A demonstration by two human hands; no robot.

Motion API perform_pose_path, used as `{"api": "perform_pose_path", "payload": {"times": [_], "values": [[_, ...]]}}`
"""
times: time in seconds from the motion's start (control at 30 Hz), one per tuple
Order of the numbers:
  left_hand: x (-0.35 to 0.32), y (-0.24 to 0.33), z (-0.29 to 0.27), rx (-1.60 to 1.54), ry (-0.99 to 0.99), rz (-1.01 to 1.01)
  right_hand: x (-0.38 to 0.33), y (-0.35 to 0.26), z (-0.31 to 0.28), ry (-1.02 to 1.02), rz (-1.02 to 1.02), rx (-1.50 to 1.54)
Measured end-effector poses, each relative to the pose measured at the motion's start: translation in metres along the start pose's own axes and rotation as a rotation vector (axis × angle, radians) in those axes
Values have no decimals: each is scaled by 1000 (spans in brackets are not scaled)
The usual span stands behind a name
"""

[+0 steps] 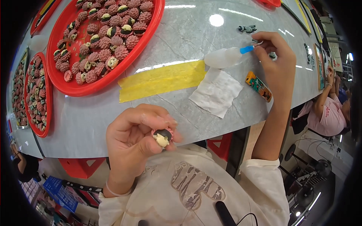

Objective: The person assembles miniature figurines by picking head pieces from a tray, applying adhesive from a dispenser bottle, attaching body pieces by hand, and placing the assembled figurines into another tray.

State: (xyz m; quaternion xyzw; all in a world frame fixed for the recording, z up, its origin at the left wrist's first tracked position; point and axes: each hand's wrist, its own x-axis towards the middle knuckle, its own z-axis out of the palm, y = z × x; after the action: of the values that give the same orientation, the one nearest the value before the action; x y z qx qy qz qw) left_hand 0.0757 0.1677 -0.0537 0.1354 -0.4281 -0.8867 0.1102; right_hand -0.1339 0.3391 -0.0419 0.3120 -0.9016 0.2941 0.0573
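Observation:
My left hand (137, 135) is closed around a small moulded figurine (162, 138), pink-rimmed with a dark band and a cream-coloured animal shape, held above the table's near edge. Farther right, my right hand (277, 52) is pinched beside the blue nozzle of a translucent squeeze bottle (226, 57) lying on its side. A small pale bit shows at those fingertips, too small to name. Below the bottle lies a crumpled white tissue (216, 92). An orange and green lighter (258, 86) rests under my right wrist.
A large red tray (152, 45) holds many similar pink figurines, with a second red tray (46, 126) at far left. Yellow tape (162, 81) is stuck on the grey table (181, 34). Small grey-green pieces (247, 28) lie beyond my right hand. Another person (330, 116) sits at right.

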Motion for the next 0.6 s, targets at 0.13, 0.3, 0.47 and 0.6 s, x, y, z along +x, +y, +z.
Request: {"api": "perform_pose_path", "payload": {"times": [0.13,0.3,0.47,0.6], "values": [[2,-1,-1,-11,-9,6,-16,-11,-11,-41,207,639],[2,-2,1,-75,-46,-16,-39,-25,-13,-196,179,1044],[0,-4,1,-130,-101,-28,-54,-41,-6,-287,222,1237],[-3,-1,11,-120,-66,-69,-61,-60,-2,-346,244,1339]]}}
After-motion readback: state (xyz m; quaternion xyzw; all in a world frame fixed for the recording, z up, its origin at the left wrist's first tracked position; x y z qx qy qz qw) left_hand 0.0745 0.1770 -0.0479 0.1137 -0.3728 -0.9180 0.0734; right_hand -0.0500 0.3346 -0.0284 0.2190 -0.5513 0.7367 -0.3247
